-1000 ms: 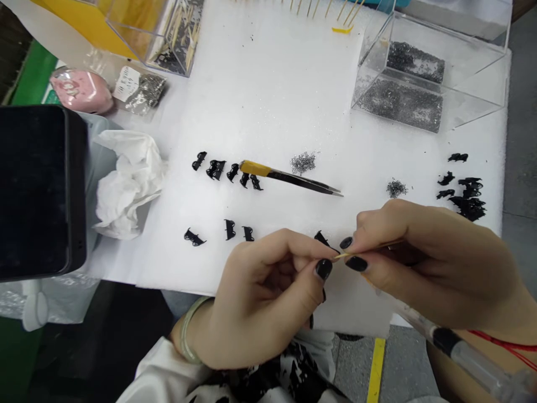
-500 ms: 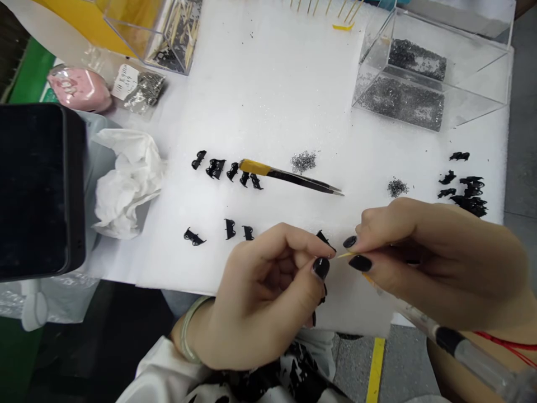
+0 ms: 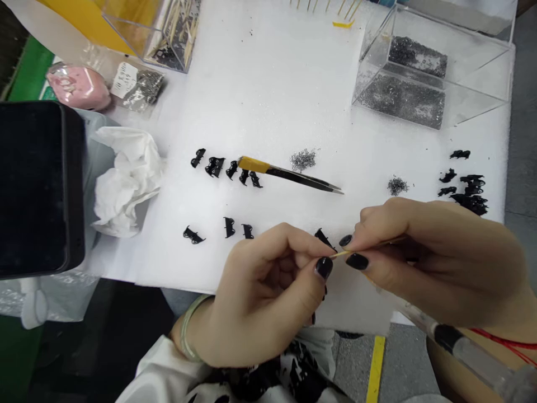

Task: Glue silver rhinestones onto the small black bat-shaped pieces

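My left hand [image 3: 268, 302] is closed in a pinch, thumb against forefinger; whatever lies between the fingertips is too small to make out. My right hand [image 3: 436, 260] pinches a thin toothpick [image 3: 342, 253], its tip touching the left fingertips. Below the right palm runs a clear tube with a black band [image 3: 447, 336], like a pen or syringe; its grip is hidden. Just behind the left fingertips lies a small black bat-shaped piece [image 3: 324, 239]. Beyond the hands, yellow-and-black tweezers [image 3: 293, 174] rest on the white foam sheet [image 3: 268, 112].
More black bat-shaped pieces [image 3: 215, 167] lie at left, others in a heap [image 3: 470, 202] at right. Two piles of tiny beads [image 3: 303, 160] sit mid-sheet. Clear boxes [image 3: 474, 106] stand at the back. A phone-like black device [image 3: 33, 190] and crumpled tissue [image 3: 126, 184] occupy the left.
The toothpick in my right hand has moved slightly left, so its tip now meets my left fingertips. My left hand has stayed nearly still.
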Action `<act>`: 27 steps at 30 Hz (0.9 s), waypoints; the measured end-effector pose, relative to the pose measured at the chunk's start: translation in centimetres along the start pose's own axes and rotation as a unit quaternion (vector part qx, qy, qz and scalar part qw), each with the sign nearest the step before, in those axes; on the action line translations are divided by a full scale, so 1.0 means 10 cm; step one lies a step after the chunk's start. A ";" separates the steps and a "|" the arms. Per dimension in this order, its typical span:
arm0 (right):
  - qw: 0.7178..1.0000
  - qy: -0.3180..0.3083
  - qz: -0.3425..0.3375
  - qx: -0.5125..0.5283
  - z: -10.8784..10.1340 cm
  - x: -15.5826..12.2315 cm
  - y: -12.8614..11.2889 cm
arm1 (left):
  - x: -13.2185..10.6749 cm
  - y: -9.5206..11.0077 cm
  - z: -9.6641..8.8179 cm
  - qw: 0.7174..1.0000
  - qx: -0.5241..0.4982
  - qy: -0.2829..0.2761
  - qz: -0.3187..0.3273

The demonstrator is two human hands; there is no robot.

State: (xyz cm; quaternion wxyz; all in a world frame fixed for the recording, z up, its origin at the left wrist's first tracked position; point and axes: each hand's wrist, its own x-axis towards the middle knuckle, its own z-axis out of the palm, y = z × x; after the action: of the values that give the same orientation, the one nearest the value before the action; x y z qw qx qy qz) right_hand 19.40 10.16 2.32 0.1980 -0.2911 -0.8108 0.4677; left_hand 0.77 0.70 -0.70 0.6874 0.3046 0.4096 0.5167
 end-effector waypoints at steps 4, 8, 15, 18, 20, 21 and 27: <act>1.000 0.004 -0.011 0.005 0.00 0.03 0.01 | -0.01 -0.01 -0.01 1.000 0.001 -0.012 0.009; 1.000 0.007 -0.012 0.017 0.01 0.01 0.04 | 0.00 -0.01 -0.02 1.000 0.009 -0.008 0.010; 0.999 0.012 -0.019 0.032 0.02 -0.01 0.06 | 0.03 0.02 -0.01 1.000 0.009 -0.003 0.005; 0.999 0.013 -0.019 0.031 0.02 0.00 0.05 | 0.02 0.02 -0.01 1.000 0.008 -0.008 0.013; 0.999 0.014 -0.020 0.028 0.02 -0.01 0.05 | 0.02 0.02 -0.01 1.000 0.009 -0.009 0.018; 0.999 0.011 -0.020 0.027 0.02 -0.01 0.05 | 0.02 0.02 -0.01 1.000 0.011 -0.008 0.018; 1.000 -0.015 -0.012 0.009 -0.01 -0.06 0.08 | 0.03 0.02 -0.01 0.999 0.032 -0.008 0.022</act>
State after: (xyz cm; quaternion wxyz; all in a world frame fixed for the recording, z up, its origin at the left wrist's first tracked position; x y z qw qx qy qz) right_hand 20.16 10.11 1.68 0.1937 -0.2721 -0.8131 0.4767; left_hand 0.61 1.05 -0.61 0.6688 0.3394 0.4142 0.5157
